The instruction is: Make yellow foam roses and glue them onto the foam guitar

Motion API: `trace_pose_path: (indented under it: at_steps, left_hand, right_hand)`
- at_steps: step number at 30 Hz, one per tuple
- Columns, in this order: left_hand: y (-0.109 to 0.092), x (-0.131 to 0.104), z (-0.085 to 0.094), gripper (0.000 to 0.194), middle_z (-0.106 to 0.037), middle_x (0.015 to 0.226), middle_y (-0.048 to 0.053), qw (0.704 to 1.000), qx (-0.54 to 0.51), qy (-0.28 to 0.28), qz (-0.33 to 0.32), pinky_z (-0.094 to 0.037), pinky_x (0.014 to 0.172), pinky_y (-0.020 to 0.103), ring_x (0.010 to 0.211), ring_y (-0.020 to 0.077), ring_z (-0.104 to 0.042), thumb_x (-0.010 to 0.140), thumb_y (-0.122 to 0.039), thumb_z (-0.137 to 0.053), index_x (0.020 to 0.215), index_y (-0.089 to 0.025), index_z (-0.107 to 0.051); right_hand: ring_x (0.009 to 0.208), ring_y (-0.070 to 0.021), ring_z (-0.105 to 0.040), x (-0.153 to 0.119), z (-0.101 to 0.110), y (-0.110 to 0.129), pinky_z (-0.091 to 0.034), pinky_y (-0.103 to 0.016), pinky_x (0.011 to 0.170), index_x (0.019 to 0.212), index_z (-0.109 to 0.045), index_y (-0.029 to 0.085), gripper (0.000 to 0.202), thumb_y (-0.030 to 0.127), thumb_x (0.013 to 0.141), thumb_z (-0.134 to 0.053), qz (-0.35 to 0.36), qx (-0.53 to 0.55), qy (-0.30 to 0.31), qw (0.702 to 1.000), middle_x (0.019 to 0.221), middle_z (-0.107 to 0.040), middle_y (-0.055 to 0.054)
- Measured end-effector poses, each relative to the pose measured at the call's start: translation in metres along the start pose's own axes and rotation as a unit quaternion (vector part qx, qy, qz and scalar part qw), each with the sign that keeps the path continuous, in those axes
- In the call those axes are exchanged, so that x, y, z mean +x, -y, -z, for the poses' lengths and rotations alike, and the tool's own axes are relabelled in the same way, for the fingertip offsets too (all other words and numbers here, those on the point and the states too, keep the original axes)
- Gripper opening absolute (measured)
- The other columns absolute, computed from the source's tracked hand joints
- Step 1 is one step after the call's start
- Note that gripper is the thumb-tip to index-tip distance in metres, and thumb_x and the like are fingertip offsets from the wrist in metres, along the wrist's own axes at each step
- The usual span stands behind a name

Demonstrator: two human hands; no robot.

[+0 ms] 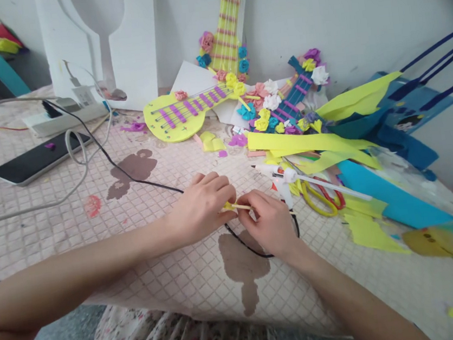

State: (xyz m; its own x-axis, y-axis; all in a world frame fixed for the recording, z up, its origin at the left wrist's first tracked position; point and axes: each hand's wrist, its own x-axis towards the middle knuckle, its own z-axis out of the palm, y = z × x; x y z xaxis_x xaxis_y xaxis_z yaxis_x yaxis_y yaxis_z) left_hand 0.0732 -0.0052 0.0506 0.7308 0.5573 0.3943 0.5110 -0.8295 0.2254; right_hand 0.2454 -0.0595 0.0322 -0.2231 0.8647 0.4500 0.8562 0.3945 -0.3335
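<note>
My left hand [205,205] is closed, with its fingertips pinching a small bit of yellow paper [228,206] at one end of a thin pale stick [241,207]. Close beside it, my right hand [271,220] grips the stick's other end between thumb and fingers. Part of the yellow paper is hidden by my left fingers. A black cord [152,184] runs behind and under both hands. Just past my right hand lies a white glue gun [283,185] with a long white glue stick [334,184] in it. Yellow-handled scissors [318,203] lie to its right.
A yellow paper guitar [175,118] and a blue flower-trimmed one [294,99] lie at the back. Yellow strips [309,144], blue paper [393,194] and a blue bag [415,102] crowd the right. A power strip [67,120] and black phone-like slab [39,158] sit left.
</note>
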Motion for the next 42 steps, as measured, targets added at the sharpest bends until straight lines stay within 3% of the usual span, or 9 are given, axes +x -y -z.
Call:
trace_pose_path:
  at_steps: [5, 10, 21, 29, 34, 39, 42]
  left_hand:
    - [-0.003, -0.002, -0.006, 0.014, -0.058, 0.082, 0.004, 0.999, 0.046, -0.01, -0.022, -0.034, 0.07, 0.031, 0.08, 0.0181, -0.05, 0.086, -0.026, -0.055, 0.078, -0.015, -0.057]
    - [-0.004, -0.002, -0.009, 0.007, -0.059, 0.081, 0.003, 0.999, 0.048, -0.001, -0.014, -0.034, 0.07, 0.031, 0.08, 0.0179, -0.05, 0.083, -0.016, -0.055, 0.078, -0.015, -0.059]
    - [-0.004, -0.005, -0.011, 0.006, -0.059, 0.081, 0.003, 0.999, 0.037, 0.009, -0.005, -0.036, 0.072, 0.032, 0.081, 0.0181, -0.05, 0.08, -0.012, -0.053, 0.078, -0.016, -0.057]
    - [-0.005, -0.006, -0.014, 0.008, -0.059, 0.084, 0.003, 1.0, 0.028, 0.007, 0.006, -0.036, 0.072, 0.032, 0.083, 0.0189, -0.05, 0.085, -0.022, -0.054, 0.081, -0.016, -0.056]
    - [-0.005, -0.007, -0.014, 0.005, -0.059, 0.08, 0.002, 0.998, 0.056, 0.003, -0.002, -0.035, 0.071, 0.033, 0.081, 0.0187, -0.05, 0.08, -0.013, -0.055, 0.076, -0.016, -0.055]
    - [-0.005, -0.01, -0.016, 0.004, -0.058, 0.079, 0.003, 0.999, 0.036, -0.009, 0.014, -0.036, 0.072, 0.033, 0.08, 0.0186, -0.05, 0.081, -0.014, -0.054, 0.077, -0.016, -0.056]
    - [-0.004, -0.012, -0.019, 0.01, -0.058, 0.077, 0.002, 0.999, 0.016, -0.023, 0.029, -0.037, 0.07, 0.032, 0.078, 0.0171, -0.051, 0.084, -0.015, -0.05, 0.075, -0.015, -0.055]
  right_hand:
    - [0.07, -0.0141, -0.058, -0.002, 0.0, 0.0, -0.037, -0.025, 0.061, 0.078, -0.057, 0.019, 0.01, 0.014, 0.079, -0.049, 0.028, -0.027, -0.001, 0.999, 0.072, -0.063, 0.0]
    - [0.07, -0.0146, -0.057, -0.003, -0.003, -0.002, -0.036, -0.026, 0.061, 0.075, -0.056, 0.018, 0.011, 0.014, 0.08, -0.047, 0.038, -0.056, 0.011, 0.998, 0.071, -0.061, -0.002]
    - [0.065, -0.0126, -0.054, -0.003, -0.005, -0.004, -0.033, -0.025, 0.058, 0.072, -0.053, 0.018, 0.01, 0.015, 0.08, -0.047, 0.035, -0.083, 0.016, 0.996, 0.069, -0.057, 0.0]
    - [0.068, -0.0133, -0.055, -0.005, -0.005, -0.004, -0.032, -0.026, 0.058, 0.075, -0.052, 0.019, 0.008, 0.014, 0.079, -0.048, 0.043, -0.095, 0.027, 0.994, 0.072, -0.058, 0.001]
    - [0.067, -0.0143, -0.055, -0.006, -0.006, -0.003, -0.032, -0.027, 0.058, 0.076, -0.053, 0.019, 0.011, 0.017, 0.083, -0.045, 0.059, -0.112, 0.025, 0.992, 0.073, -0.058, 0.0]
    - [0.073, -0.0177, -0.058, -0.005, 0.0, 0.003, -0.032, -0.027, 0.056, 0.094, -0.053, 0.017, 0.021, 0.033, 0.092, -0.04, 0.015, -0.112, 0.053, 0.992, 0.083, -0.063, -0.004]
    - [0.072, -0.0169, -0.059, -0.005, 0.002, 0.004, -0.032, -0.027, 0.054, 0.096, -0.051, 0.016, 0.022, 0.03, 0.095, -0.034, -0.005, -0.098, 0.039, 0.994, 0.082, -0.064, -0.004]
